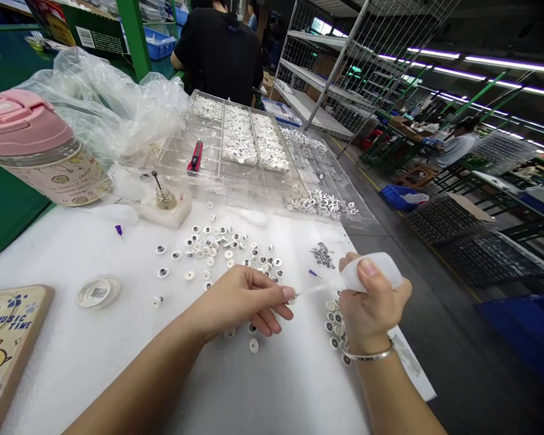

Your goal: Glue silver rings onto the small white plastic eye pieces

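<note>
In the head view my left hand (249, 299) pinches a small round part (292, 296) between thumb and forefinger, its other fingers loosely curled. My right hand (374, 305) is wrapped round a translucent white squeeze bottle (378, 272). The bottle's thin nozzle (315, 289) points left, its tip at the small part. White round parts (213, 244), some with dark centres, lie scattered beyond my left hand. More white discs (334, 326) are gathered beside my right wrist. A heap of small metal pieces (323, 255) and a purple dispensing tip (314, 273) lie beyond the nozzle.
Clear compartment trays (199, 181) full of small parts stand at the back, with a red box cutter (194, 156) on one. On the left are a pink-lidded cup (40, 148), a small glass bottle (164, 196), a tape roll (98, 292) and plastic bags (113, 103). A person (220, 51) sits beyond.
</note>
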`<state>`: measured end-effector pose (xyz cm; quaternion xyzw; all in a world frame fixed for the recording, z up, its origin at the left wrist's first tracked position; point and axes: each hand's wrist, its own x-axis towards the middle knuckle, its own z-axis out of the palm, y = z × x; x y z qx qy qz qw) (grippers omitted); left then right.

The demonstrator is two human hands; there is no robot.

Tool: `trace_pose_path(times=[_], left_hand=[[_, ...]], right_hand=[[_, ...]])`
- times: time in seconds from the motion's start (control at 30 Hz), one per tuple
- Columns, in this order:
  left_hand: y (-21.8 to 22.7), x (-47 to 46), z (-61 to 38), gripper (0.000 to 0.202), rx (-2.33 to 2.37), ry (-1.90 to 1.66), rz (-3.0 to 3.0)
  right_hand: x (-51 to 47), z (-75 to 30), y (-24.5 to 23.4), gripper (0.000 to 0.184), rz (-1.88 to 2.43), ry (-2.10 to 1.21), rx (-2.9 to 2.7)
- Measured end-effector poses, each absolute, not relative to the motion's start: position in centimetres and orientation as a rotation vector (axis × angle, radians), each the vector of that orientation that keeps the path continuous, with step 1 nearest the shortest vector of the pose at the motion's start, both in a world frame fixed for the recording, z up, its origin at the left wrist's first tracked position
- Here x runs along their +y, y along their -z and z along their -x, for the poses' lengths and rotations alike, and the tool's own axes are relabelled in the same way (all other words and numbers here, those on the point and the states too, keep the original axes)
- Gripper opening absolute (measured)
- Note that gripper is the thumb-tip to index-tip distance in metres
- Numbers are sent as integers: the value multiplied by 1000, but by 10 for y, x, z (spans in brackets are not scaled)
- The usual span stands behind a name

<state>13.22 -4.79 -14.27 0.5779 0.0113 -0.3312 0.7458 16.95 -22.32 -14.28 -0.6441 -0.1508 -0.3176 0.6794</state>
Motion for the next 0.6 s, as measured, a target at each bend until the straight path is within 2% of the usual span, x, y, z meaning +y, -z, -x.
trace_pose_path(times=[0.6], left_hand=[[145, -50, -132, 42, 52, 710, -1333]], right_hand=[[-225, -164, 142, 38, 1520, 569, -469]])
